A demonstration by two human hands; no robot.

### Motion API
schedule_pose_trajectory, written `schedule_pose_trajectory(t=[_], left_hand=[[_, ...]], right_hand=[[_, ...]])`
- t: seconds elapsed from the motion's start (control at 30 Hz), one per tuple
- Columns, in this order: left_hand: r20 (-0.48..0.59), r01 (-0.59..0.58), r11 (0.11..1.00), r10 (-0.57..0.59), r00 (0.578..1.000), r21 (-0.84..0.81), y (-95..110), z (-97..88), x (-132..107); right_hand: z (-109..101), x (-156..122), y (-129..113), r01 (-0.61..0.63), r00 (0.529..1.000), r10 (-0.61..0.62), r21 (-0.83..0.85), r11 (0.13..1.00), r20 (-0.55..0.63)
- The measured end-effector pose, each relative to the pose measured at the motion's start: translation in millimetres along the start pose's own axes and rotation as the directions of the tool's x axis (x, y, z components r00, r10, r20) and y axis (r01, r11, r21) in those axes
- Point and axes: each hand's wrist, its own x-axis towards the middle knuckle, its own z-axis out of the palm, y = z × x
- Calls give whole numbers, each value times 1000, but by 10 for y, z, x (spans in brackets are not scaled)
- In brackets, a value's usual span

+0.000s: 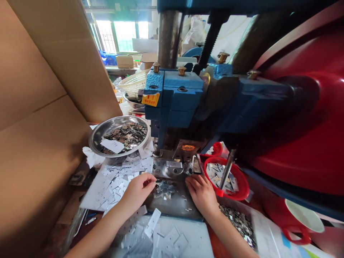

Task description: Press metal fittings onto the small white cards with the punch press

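My left hand (141, 187) is at the left side of the press bed, thumb and index finger pinched together. Whatever sits between those fingertips is too small to make out. Small flat metal parts (164, 189) lie in a cluster on the dark metal bed (178, 208), just right of that hand. On the bed's right side rests my right hand (202, 193), fingers loosely bent and apart, with nothing visible in them. Between and beyond both hands is the die (168, 168) with a flat metal plate (174, 164) on it, under the blue press head (174, 100).
A steel bowl (94, 138) of thin metal parts stands left, beside scattered flat plates (113, 188). More plates (168, 240) lie in front. Right are a red basket (244, 190) of plates, small parts (239, 222), a red mug (279, 218) and a large red wheel (301, 136). Cardboard (40, 89) walls the left.
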Motion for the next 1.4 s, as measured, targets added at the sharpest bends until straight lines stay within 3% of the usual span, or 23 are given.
schedule_pose_trajectory(t=[0.17,0.37,0.7,0.93,1.13,1.4], left_hand=[[-27,42,988,-47,999,-151,82,92,160],[-44,21,988,-28,999,-156,163,194,313],[-93,-84,993,77,993,-79,251,221,450],[-123,-110,989,121,985,96,386,329,631],[-174,-129,981,154,973,146,332,416,736],[-162,-153,981,172,972,123,270,435,803]], right_hand=[[-3,321,-136,-42,991,60,151,988,-116],[143,675,-235,-54,995,56,24,998,-87],[-80,474,-341,155,988,-153,-170,973,25],[-5,368,-226,67,995,-67,-8,998,-80],[18,400,-234,65,996,-62,41,997,-56],[-8,414,-271,81,996,-87,-127,989,-38]])
